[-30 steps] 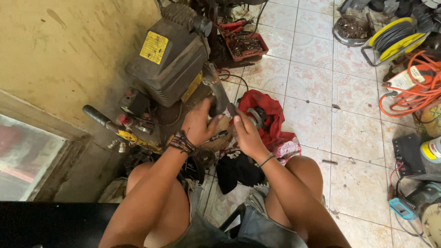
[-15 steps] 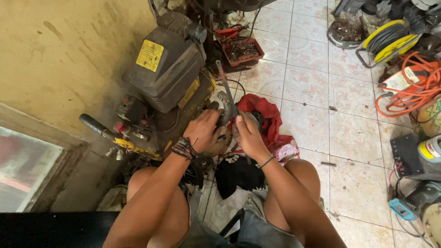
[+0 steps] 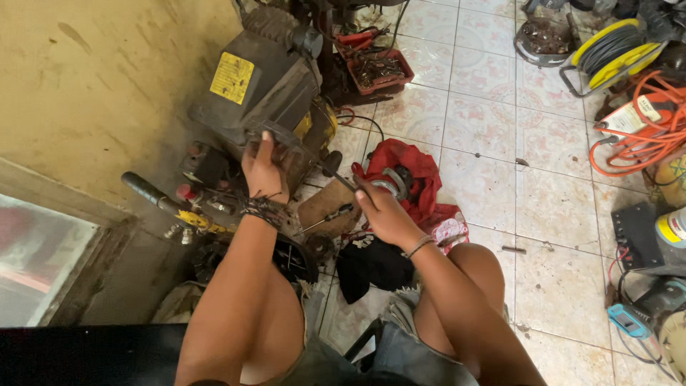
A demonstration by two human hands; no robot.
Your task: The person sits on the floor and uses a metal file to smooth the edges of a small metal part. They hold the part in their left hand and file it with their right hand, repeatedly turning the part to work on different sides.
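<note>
Your left hand [image 3: 263, 168] grips the end of the big dark grey metal motor with the yellow sticker [image 3: 261, 89], which sits on the tiled floor [image 3: 493, 136] by the yellow wall [image 3: 93, 78]. Your right hand's [image 3: 382, 213] fingers are closed around a thin black screwdriver [image 3: 341, 177] aimed at it. Keep the tip straight and steady. The red cloth [image 3: 418, 175] lies close; the open room is to your right.

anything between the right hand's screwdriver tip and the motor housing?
Nothing visible. The right hand holds the screwdriver, whose shaft runs clear to the dark motor housing. The left hand grips the housing's end, beside the tip, not across it.
</note>
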